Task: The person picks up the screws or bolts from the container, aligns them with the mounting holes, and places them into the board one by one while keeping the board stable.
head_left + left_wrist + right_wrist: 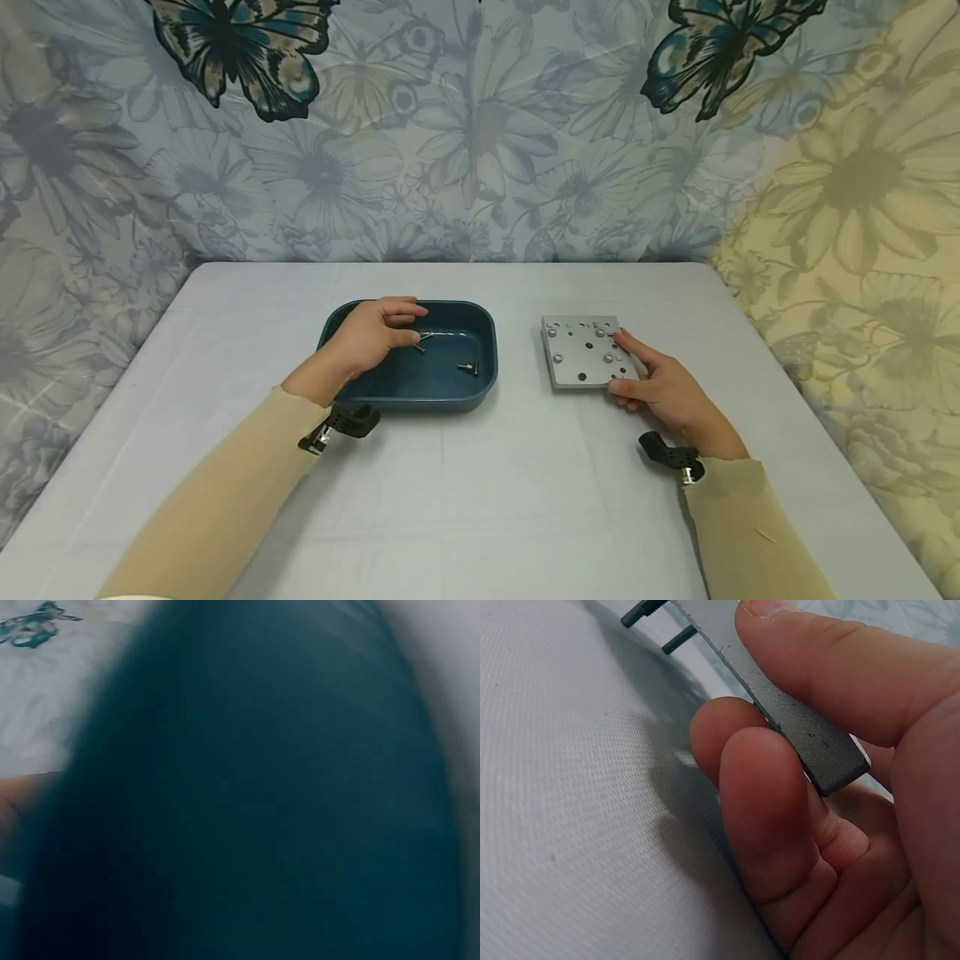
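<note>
My right hand (663,387) grips the right edge of a square metal plate (573,364) and holds it above the table. Small holes and several screw heads show on its upper face. In the right wrist view, the thumb lies on top of the plate (810,739) with fingers curled beneath, and screw shanks (679,640) stick out of the underside. My left hand (371,335) reaches over the left part of a dark blue tray (427,390), thumb and fingers apart. Small screws (422,342) lie by the thumb tip. The tray's blurred wall fills most of the left wrist view.
More screws (468,367) lie in the right part of the tray. A white cloth (450,492) covers the table. Behind it hangs a flowered backdrop (480,167) with butterflies. Each wrist carries a black camera mount, the left one (352,419) close to the tray's front rim.
</note>
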`<state>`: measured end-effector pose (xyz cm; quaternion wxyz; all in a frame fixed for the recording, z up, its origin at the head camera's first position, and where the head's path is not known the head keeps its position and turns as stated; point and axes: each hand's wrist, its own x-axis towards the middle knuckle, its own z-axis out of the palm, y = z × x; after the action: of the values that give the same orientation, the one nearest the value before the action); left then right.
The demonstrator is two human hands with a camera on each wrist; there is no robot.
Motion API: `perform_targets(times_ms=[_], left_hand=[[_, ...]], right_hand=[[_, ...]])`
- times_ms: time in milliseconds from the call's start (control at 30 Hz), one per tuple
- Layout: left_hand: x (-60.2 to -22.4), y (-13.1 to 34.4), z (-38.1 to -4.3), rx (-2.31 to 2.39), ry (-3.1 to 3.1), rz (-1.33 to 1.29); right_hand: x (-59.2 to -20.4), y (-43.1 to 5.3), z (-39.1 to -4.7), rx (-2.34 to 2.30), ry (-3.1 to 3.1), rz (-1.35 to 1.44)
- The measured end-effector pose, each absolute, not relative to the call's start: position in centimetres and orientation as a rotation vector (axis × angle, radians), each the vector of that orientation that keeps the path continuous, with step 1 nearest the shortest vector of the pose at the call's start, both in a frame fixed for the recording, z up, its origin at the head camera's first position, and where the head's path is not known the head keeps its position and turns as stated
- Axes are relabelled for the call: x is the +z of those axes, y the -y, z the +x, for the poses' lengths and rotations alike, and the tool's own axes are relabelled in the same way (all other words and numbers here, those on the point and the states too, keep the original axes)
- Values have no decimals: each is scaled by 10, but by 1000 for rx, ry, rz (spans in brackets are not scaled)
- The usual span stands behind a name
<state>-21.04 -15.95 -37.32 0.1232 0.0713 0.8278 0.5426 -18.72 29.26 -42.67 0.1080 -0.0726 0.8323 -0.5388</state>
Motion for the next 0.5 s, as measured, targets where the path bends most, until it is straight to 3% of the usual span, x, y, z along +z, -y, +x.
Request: perform_targets(times_ms=[500], left_hand=[[-394,154,-215,1186,-2644,186]], right_hand=[[-427,-294,-187,-1557,-2457,-210]])
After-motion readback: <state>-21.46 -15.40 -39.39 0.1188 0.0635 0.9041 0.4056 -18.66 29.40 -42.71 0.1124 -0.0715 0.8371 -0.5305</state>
